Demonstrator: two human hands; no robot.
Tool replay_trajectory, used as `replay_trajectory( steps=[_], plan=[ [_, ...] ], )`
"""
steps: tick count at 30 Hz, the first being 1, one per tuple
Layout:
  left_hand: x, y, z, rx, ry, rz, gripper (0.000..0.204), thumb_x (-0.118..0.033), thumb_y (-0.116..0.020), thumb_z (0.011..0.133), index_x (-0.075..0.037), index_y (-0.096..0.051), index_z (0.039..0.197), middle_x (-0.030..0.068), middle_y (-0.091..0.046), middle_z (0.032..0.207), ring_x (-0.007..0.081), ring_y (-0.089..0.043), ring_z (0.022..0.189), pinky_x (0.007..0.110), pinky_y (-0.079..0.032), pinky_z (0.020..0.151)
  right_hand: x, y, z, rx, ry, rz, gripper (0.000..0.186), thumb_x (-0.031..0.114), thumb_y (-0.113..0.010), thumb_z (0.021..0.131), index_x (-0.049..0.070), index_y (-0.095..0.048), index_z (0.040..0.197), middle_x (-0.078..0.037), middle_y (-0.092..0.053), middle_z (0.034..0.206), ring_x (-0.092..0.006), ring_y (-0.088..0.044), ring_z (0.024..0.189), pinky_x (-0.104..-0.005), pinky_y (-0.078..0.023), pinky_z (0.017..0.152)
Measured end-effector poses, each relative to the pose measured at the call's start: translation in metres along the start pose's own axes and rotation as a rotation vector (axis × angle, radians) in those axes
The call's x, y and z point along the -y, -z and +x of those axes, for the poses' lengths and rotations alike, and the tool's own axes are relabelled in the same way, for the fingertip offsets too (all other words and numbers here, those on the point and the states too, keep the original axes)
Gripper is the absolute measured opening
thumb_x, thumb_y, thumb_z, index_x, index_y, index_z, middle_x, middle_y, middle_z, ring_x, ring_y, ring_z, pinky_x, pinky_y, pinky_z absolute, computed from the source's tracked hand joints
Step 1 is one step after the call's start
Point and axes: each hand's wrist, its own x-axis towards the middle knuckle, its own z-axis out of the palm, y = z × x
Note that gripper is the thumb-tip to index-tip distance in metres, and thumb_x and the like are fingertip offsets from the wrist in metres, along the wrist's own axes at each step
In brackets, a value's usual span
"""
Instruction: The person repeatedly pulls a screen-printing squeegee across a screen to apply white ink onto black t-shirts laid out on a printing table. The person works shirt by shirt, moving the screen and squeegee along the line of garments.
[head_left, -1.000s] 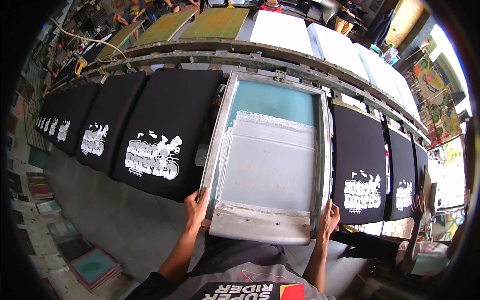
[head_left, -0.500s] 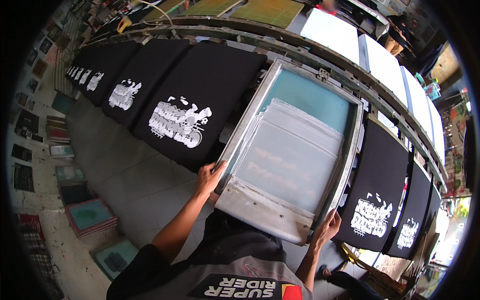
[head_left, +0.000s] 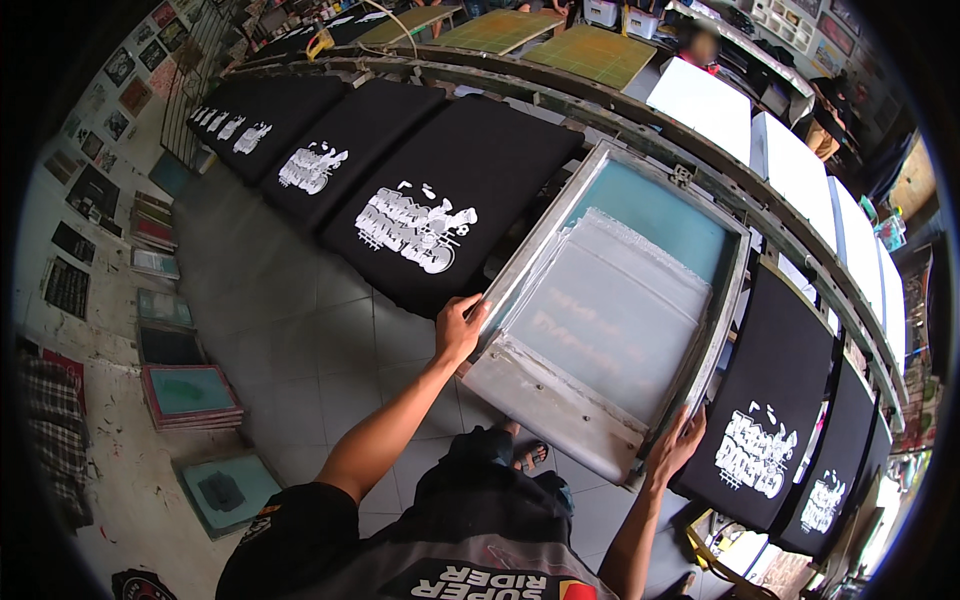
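A silk-screen printing frame (head_left: 655, 215), metal-edged with teal mesh, lies tilted in front of me over the row of boards. Pale grey-white ink (head_left: 625, 300) covers much of its mesh, with faint lettering showing through. Across its near end lies a broad grey squeegee-like bar (head_left: 560, 398) with bolts. My left hand (head_left: 460, 328) is closed around the left edge near the close corner. On the opposite side, my right hand (head_left: 676, 446) grips the right edge, its thumb up along the rim. Whatever lies under the screen is mostly hidden.
Black shirts (head_left: 470, 150) with white prints are stretched on boards to the left; another black shirt (head_left: 775, 360) lies right. White boards (head_left: 705, 105) line the far side behind a metal rail (head_left: 560, 100). Stacked screens (head_left: 190, 392) stand along the left wall. Other people are at the back.
My view has shifted, so the whole scene sits farther right and slightly lower. My sandalled foot now shows below the screen. Both hands keep their hold on the frame.
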Motion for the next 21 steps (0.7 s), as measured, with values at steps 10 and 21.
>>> replay_trajectory(
  steps=[10,21],
  plan=[
    [-0.024,0.001,-0.009,-0.059,0.028,0.075,0.037,-0.038,-0.067,0.105,-0.005,-0.080,0.117,0.0174,-0.076,0.105,0.0357,-0.074,0.097,0.044,-0.058,0.085,0.001,-0.020,0.038,-0.025,0.115,-0.025,0.071,0.053,-0.062,0.107,-0.002,-0.055,0.151,-0.025,-0.061,0.145,-0.0402,-0.059,0.137,-0.0463,-0.045,0.115],
    [-0.018,0.002,-0.009,-0.083,0.017,0.117,0.039,-0.039,-0.068,0.104,-0.004,-0.080,0.114,0.0195,-0.076,0.107,0.0400,-0.072,0.103,0.047,-0.056,0.088,-0.002,-0.021,0.041,-0.026,0.133,-0.032,0.068,0.053,-0.064,0.106,-0.004,-0.060,0.144,-0.028,-0.065,0.140,-0.0413,-0.062,0.132,-0.0467,-0.046,0.113]
  ],
)
